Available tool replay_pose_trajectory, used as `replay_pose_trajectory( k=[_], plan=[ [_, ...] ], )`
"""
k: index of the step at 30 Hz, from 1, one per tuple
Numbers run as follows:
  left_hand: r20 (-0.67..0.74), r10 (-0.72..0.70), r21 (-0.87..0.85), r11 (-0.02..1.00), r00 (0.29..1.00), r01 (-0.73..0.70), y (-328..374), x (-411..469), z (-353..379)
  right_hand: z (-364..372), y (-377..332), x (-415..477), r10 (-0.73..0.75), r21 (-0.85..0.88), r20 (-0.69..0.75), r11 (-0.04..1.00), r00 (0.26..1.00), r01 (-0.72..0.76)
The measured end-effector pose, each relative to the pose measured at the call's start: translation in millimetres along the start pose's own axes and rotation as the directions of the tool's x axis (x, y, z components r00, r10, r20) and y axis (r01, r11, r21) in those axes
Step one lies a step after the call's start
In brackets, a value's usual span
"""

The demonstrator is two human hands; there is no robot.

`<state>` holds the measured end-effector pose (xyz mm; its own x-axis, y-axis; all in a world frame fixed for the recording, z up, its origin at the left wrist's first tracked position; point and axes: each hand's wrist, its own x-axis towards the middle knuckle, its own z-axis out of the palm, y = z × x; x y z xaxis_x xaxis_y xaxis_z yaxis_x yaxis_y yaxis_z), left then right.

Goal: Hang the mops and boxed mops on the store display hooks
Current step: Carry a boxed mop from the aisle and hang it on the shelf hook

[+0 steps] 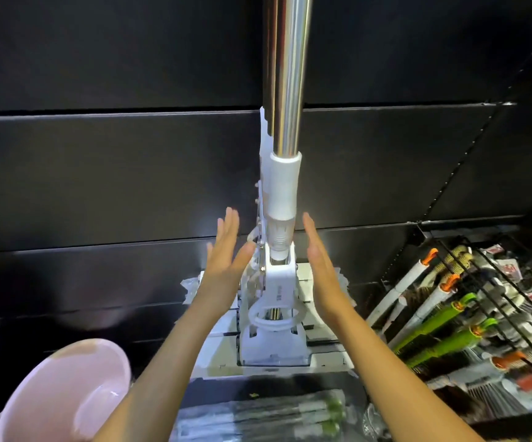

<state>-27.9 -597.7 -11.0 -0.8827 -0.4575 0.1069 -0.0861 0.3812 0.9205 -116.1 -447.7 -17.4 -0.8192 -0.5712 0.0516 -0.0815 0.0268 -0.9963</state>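
Note:
A white flat mop (274, 333) hangs upright in front of the black display wall (98, 173), its shiny steel pole (285, 74) running up out of the frame. My left hand (224, 253) is raised just left of the mop's white joint, fingers straight, palm toward the mop. On the joint's other side my right hand (318, 263) is held the same way with straight fingers. Neither hand grips the mop; a small gap shows on each side. The hook that holds the pole is out of view.
A pink plastic basin (63, 393) sits at the lower left. Packaged brushes and rollers with green and orange parts (449, 317) hang on wire hooks at the right. Bagged green-and-white items (267, 416) lie below the mop.

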Motion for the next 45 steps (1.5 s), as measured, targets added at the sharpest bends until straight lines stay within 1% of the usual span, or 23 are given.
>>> replay_pose_trajectory(
  k=[1, 2, 4, 7, 9, 11, 14, 16, 18, 22, 25, 31, 34, 38, 43, 45],
  plan=[
    [-0.029, -0.078, -0.004, 0.997, 0.997, 0.078, -19.4, -10.5, 0.3, -2.2, 13.0, -2.1, 0.061, -0.039, -0.059, 0.997, 0.996, -0.063],
    [-0.066, -0.152, 0.000, 0.988, 0.986, 0.152, -42.1, -20.3, 2.1, -6.3, 30.3, -6.0, 0.080, -0.057, -0.100, 0.995, 0.992, -0.086],
    [-0.126, -0.260, 0.032, 0.963, 0.957, 0.266, -85.3, -39.6, 7.2, -16.5, 70.5, -20.7, 0.181, -0.145, -0.154, 0.968, 0.971, -0.203],
    [-0.220, -0.385, 0.133, 0.898, 0.896, 0.419, -144.3, -69.2, 13.9, -36.5, 130.8, -36.5, 0.309, -0.319, -0.197, 0.877, 0.930, -0.359],
    [-0.229, -0.479, 0.174, 0.837, 0.848, 0.519, -171.9, -83.9, 15.1, -44.3, 153.8, -43.2, 0.353, -0.412, -0.214, 0.813, 0.911, -0.412],
    [-0.182, -0.551, 0.147, 0.803, 0.814, 0.577, -189.4, -95.3, 16.5, -48.8, 167.0, -46.6, 0.380, -0.476, -0.231, 0.759, 0.896, -0.445],
    [-0.109, -0.546, 0.199, 0.807, 0.831, 0.557, -203.2, -103.3, 15.6, -52.1, 169.7, -48.3, 0.379, -0.514, -0.245, 0.730, 0.892, -0.451],
    [-0.086, -0.508, 0.223, 0.829, 0.857, 0.514, -200.9, -102.3, 14.3, -54.8, 169.5, -46.8, 0.404, -0.475, -0.304, 0.721, 0.863, -0.504],
    [-0.086, -0.501, 0.208, 0.836, 0.861, 0.507, -196.0, -101.2, 14.4, -58.1, 169.4, -44.9, 0.450, -0.424, -0.330, 0.715, 0.830, -0.556],
    [-0.119, -0.487, 0.233, 0.833, 0.865, 0.501, -194.7, -100.7, 14.6, -62.9, 172.1, -46.1, 0.497, -0.373, -0.299, 0.725, 0.815, -0.579],
    [-0.114, -0.489, 0.241, 0.831, 0.865, 0.501, -196.8, -99.1, 14.6, -69.2, 183.0, -41.7, 0.539, -0.343, -0.327, 0.698, 0.776, -0.629],
    [-0.152, -0.524, 0.115, 0.833, 0.838, 0.541, -192.1, -100.9, 17.1, -78.2, 175.4, -27.9, 0.626, -0.347, -0.292, 0.636, 0.724, -0.689],
    [-0.164, -0.560, 0.028, 0.820, 0.812, 0.571, -192.3, -100.1, 19.3, -82.9, 174.8, -23.2, 0.625, -0.388, -0.245, 0.638, 0.741, -0.666],
    [-0.144, -0.610, -0.120, 0.792, 0.779, 0.598, -192.6, -93.2, 17.5, -86.4, 182.3, -20.2, 0.635, -0.403, -0.213, 0.635, 0.742, -0.659],
    [-0.137, -0.623, -0.205, 0.778, 0.770, 0.594, -194.4, -94.9, 14.4, -84.1, 180.7, -23.5, 0.646, -0.382, -0.213, 0.635, 0.733, -0.671],
    [-0.144, -0.621, -0.213, 0.780, 0.770, 0.589, -192.5, -97.3, 16.5, -84.8, 180.3, -23.5, 0.653, -0.379, -0.216, 0.630, 0.726, -0.678]
  ],
)
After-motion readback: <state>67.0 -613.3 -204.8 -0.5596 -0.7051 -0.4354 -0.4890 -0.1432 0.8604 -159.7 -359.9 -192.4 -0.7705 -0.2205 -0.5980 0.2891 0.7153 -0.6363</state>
